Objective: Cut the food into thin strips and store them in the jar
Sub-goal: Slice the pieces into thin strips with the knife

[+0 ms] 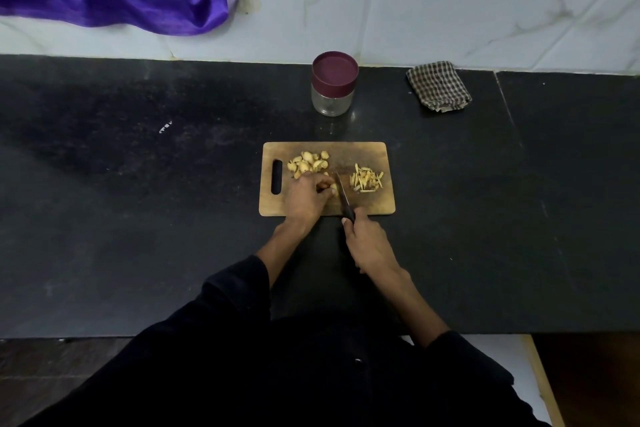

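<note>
A wooden cutting board [374,154] is taken as landmark; it lies on the dark tabletop [138,218].

- Left hand [306,198] is set on the board's near middle, fingers [323,185] curled onto a pale piece of food [333,188], pinning it down.
- Right hand [372,246] sits just off the board's near edge, fingers wrapped tight round the handle of a knife [344,198]; the blade is laid across the board, right against the held piece.
- Uncut pieces [308,163] are heaped toward the board's handle end; cut strips [367,178] are piled toward the opposite end.
- The jar [333,83] stands beyond the board's far edge, purple lid on, nothing seen inside it.
- A checked cloth [439,86] lies beyond the board, past the jar.

Risks, as judged:
- The blade is very close to the holding fingertips; a slip on so small a piece could bring a nick.
- The piece may roll under pressure, so thick or uneven strips could be produced.
- Strips lie near the board's end and may be swept onto the tabletop.
- The lid must be removed before storing, so the knife must first be put down.
</note>
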Tool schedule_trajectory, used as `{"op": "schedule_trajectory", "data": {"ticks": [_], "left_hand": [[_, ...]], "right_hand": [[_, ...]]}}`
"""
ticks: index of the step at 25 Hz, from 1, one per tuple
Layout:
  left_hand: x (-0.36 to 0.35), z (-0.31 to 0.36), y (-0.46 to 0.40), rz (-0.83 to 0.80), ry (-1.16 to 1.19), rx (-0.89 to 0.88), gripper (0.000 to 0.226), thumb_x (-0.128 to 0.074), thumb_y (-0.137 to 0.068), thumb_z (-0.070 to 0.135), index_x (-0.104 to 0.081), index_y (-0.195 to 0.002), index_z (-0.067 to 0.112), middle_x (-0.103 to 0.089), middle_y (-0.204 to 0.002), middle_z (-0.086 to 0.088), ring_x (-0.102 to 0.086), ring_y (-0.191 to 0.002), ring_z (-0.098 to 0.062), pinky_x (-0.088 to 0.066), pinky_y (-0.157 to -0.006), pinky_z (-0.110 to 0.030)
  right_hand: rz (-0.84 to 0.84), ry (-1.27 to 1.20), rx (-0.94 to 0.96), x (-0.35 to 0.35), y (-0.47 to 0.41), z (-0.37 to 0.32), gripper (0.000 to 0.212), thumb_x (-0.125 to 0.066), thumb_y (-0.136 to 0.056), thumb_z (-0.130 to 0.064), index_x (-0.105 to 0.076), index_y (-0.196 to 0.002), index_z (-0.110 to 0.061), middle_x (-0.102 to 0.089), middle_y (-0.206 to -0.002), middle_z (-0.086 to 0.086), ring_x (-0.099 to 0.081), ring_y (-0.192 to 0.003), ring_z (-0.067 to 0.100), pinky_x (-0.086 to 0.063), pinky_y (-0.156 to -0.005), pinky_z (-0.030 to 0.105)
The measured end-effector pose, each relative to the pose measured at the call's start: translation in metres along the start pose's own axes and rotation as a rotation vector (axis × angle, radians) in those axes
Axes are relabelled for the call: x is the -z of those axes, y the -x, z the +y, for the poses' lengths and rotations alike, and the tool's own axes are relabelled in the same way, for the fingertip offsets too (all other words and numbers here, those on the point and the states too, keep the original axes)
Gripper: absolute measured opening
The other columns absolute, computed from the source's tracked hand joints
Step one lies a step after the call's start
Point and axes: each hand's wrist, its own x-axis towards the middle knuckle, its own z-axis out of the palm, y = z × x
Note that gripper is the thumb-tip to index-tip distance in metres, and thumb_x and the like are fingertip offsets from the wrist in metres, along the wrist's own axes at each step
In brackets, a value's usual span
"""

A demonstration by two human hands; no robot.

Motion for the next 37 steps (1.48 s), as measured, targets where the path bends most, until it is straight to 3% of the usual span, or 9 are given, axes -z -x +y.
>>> {"op": "schedule_trajectory", "data": {"ticks": [4, 7, 11, 17, 22, 26, 32, 37], "left_hand": [[-0.001, 0.001, 0.0, 0.012, -0.017, 0.006, 0.024, -0.069, -0.085, 0.02, -0.069, -0.108, 0.016, -0.066, -0.11, 0.0, -0.062, -0.094, -0.01, -0.049, -0.083, -0.021], [0.0, 0.001, 0.0, 0.0, -0.024, 0.012, 0.025, -0.069, -0.085, 0.02, -0.068, -0.109, 0.016, -0.065, -0.111, 0.0, -0.061, -0.096, -0.01, -0.047, -0.081, -0.019], [0.0, 0.0, 0.0, -0.003, -0.025, 0.006, 0.025, -0.069, -0.085, 0.021, -0.068, -0.109, 0.016, -0.066, -0.111, 0.0, -0.062, -0.096, -0.009, -0.048, -0.082, -0.02], [0.0, -0.001, 0.0, -0.002, -0.007, 0.008, 0.024, -0.07, -0.084, 0.02, -0.069, -0.108, 0.015, -0.067, -0.11, -0.001, -0.062, -0.096, -0.01, -0.051, -0.084, -0.025], [0.001, 0.001, 0.0, -0.001, 0.002, 0.026, 0.023, -0.069, -0.085, 0.02, -0.069, -0.108, 0.015, -0.066, -0.109, 0.0, -0.061, -0.095, -0.009, -0.05, -0.083, -0.023], [0.001, 0.002, 0.001, 0.004, 0.017, 0.026, 0.023, -0.07, -0.084, 0.018, -0.069, -0.107, 0.015, -0.068, -0.107, 0.001, -0.06, -0.091, -0.005, -0.047, -0.079, -0.017], [0.0, 0.0, -0.001, 0.008, 0.025, 0.035, 0.023, -0.071, -0.083, 0.019, -0.07, -0.106, 0.016, -0.067, -0.108, 0.0, -0.063, -0.094, -0.01, -0.051, -0.083, -0.025], [-0.002, 0.0, -0.001, 0.017, 0.028, 0.045, 0.022, -0.072, -0.082, 0.019, -0.07, -0.104, 0.017, -0.068, -0.105, 0.001, -0.062, -0.091, -0.009, -0.05, -0.078, -0.021]], "right_hand": [[-0.021, 0.029, -0.02, -0.009, -0.001, -0.005, 0.029, -0.036, -0.106, -0.032, -0.045, -0.121, -0.008, -0.065, -0.102, 0.015, -0.068, -0.084, 0.032, -0.057, -0.074, 0.048], [-0.024, 0.075, -0.063, -0.015, -0.001, -0.011, 0.028, -0.035, -0.106, -0.027, -0.043, -0.125, -0.007, -0.063, -0.115, 0.018, -0.064, -0.102, 0.034, -0.049, -0.077, 0.04], [-0.025, 0.154, -0.1, -0.019, -0.001, -0.018, 0.028, -0.035, -0.106, -0.019, -0.039, -0.129, -0.006, -0.061, -0.124, 0.019, -0.06, -0.114, 0.035, -0.045, -0.084, 0.042], [-0.033, 0.08, -0.102, -0.019, -0.002, -0.014, 0.029, -0.032, -0.107, -0.024, -0.04, -0.128, -0.006, -0.061, -0.122, 0.02, -0.06, -0.112, 0.037, -0.043, -0.08, 0.042], [-0.022, 0.041, -0.074, -0.018, -0.001, -0.01, 0.027, -0.034, -0.107, -0.027, -0.041, -0.125, -0.009, -0.064, -0.114, 0.018, -0.064, -0.102, 0.035, -0.052, -0.083, 0.049], [-0.019, 0.055, -0.07, -0.019, -0.001, -0.01, 0.027, -0.035, -0.106, -0.027, -0.041, -0.125, -0.008, -0.064, -0.114, 0.019, -0.064, -0.101, 0.035, -0.052, -0.083, 0.049], [-0.013, 0.065, -0.052, -0.02, -0.001, -0.01, 0.026, -0.035, -0.106, -0.024, -0.04, -0.125, -0.006, -0.064, -0.113, 0.019, -0.064, -0.102, 0.034, -0.048, -0.078, 0.044], [-0.009, 0.058, -0.049, -0.02, 0.0, -0.009, 0.026, -0.035, -0.106, -0.023, -0.041, -0.126, -0.007, -0.064, -0.112, 0.018, -0.064, -0.101, 0.033, -0.05, -0.078, 0.044]]}}
